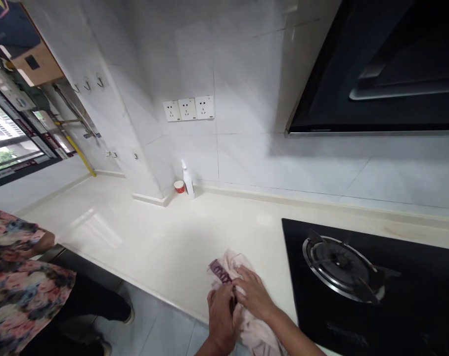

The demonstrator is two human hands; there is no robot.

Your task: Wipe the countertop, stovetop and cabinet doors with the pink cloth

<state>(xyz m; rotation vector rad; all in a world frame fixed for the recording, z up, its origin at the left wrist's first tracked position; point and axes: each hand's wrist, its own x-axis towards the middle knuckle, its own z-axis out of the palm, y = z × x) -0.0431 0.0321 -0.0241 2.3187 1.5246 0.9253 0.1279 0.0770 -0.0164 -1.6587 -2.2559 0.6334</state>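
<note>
A pale pink cloth (234, 259) with a dark purple patterned band lies bunched on the cream countertop (165, 247), one end trailing toward the front edge. My left hand (221, 311) is closed on its near side, with the fingers curled into the folds. On top of the cloth my right hand (254, 295) presses down, its fingers bent and gripping the fabric. The two hands meet near the purple band. Some fingertips are hidden in the cloth.
A black gas stove (306, 306) with a round burner (339, 264) adjoins on the right, under a dark range hood (358, 74). By the wall stand a white spray bottle (188, 182) and a red-white cup (179, 187). Another person in a floral top (27, 296) stands at left.
</note>
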